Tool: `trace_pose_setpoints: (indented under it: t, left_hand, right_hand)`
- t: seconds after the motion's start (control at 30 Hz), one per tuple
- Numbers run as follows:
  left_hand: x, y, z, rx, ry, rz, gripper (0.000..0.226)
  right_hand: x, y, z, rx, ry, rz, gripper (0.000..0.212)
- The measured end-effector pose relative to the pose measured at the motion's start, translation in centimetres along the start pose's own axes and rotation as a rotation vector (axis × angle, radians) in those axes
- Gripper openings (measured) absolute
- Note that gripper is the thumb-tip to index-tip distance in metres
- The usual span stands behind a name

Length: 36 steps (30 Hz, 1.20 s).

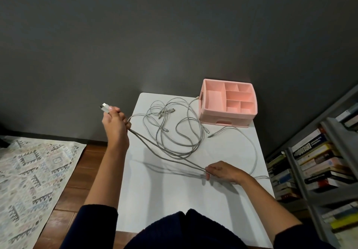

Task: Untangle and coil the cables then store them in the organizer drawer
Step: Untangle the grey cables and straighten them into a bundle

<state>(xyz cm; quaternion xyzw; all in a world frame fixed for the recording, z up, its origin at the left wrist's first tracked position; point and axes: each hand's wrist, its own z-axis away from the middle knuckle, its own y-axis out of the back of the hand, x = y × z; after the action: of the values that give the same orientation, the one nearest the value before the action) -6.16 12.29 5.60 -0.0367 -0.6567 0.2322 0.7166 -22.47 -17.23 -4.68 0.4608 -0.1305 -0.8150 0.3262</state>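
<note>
The person's left grip is clamping round a white plug and several grey strands, raised just off the left edge of the white tabletop. The right grip is pinching the same strands low over the tabletop, and they are stretching taut between the two. The rest of the cables is lying in loose, overlapping loops on the tabletop, just beside the pink organizer, which is sitting at the far right corner with its drawer closed
</note>
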Motion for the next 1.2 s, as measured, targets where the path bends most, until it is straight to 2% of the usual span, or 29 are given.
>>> trace_pose_setpoints:
  t: [0.2, 0.4, 0.6, 0.83, 0.97, 1.07, 1.2]
  left_hand:
    - [-0.2, 0.5, -0.2, 0.048, 0.023, 0.034, 0.033]
    - [-1.0, 0.9, -0.2, 0.042, 0.023, 0.018, 0.033]
    - [-0.9, 1.4, -0.6, 0.027, -0.002, 0.003, 0.033]
    - [-1.3, 1.0, -0.4, 0.033, -0.081, -0.149, 0.031]
    - [-1.1, 1.6, -1.0, 0.053, -0.095, -0.137, 0.031]
    - [-1.9, 1.5, -0.8, 0.033, -0.094, -0.150, 0.031]
    - [-1.3, 2.7, -1.8, 0.095, -0.131, -0.165, 0.031]
  right_hand:
    - [0.6, -0.3, -0.4, 0.044, -0.068, 0.026, 0.043]
    - [1.9, 0.0, -0.3, 0.083, -0.082, 0.057, 0.040]
    - [3.5, -0.5, 0.3, 0.060, -0.081, 0.136, 0.036]
    - [4.5, -1.3, 0.7, 0.147, -0.115, 0.171, 0.042]
    - [6.1, -1.1, 1.9, 0.123, -0.166, 0.238, 0.040]
    - [6.7, -1.0, 2.0, 0.169, -0.189, 0.250, 0.040]
    - [8.0, -0.8, 2.2, 0.214, -0.199, 0.236, 0.042]
